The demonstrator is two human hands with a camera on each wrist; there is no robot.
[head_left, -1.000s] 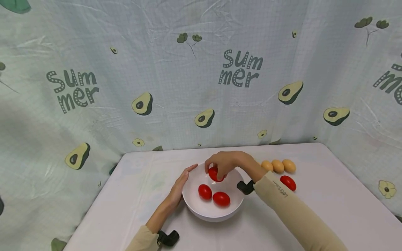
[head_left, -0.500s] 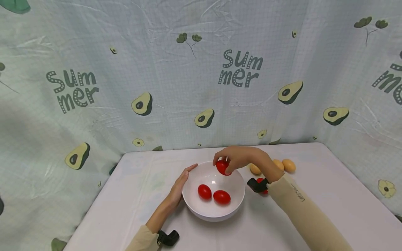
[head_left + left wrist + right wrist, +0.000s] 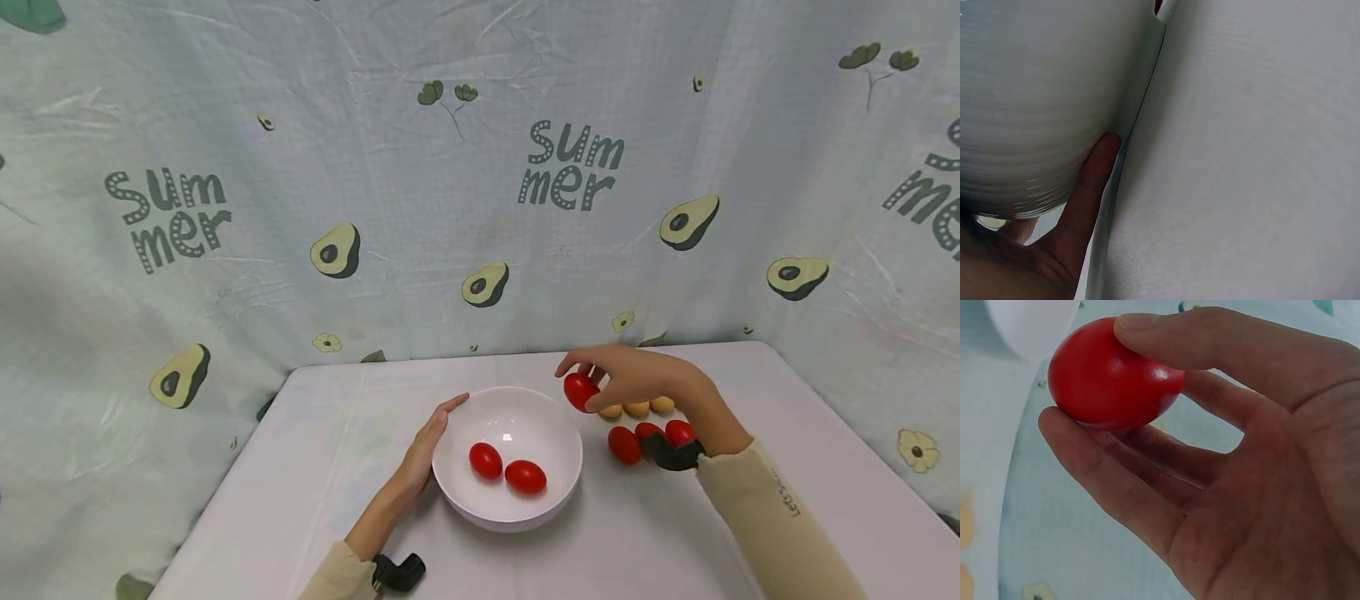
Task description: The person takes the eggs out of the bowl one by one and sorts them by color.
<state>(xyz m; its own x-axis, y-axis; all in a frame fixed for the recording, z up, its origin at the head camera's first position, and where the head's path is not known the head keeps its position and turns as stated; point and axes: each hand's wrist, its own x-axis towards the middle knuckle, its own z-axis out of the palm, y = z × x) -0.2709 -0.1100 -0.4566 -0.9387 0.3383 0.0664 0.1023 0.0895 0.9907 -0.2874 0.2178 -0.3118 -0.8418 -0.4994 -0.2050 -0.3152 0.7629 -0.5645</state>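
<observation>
Pinched between thumb and fingers of my right hand [image 3: 633,375] is a glossy red egg [image 3: 1113,375], held in the air just right of the bowl's far rim. My left hand [image 3: 427,446] rests against the left side of the white bowl [image 3: 510,525], its fingers fairly straight along the wall. The left wrist view shows the left thumb [image 3: 1091,181] lying along the bowl's outer side. Two more red eggs, one on the left [image 3: 486,461] and one on the right [image 3: 526,477], lie at the bottom of the bowl.
Right of the bowl, three red eggs [image 3: 624,446] lie in a row on the white table [image 3: 360,417], partly behind the right wrist's black camera [image 3: 671,452]. Beyond them sit several yellow-tan eggs [image 3: 637,409], partly hidden by the right hand. A printed curtain [image 3: 420,192] hangs behind the table.
My right hand has lifted the red egg from inside the bowl and carried it right, past the rim. The left hand has stayed on the bowl.
</observation>
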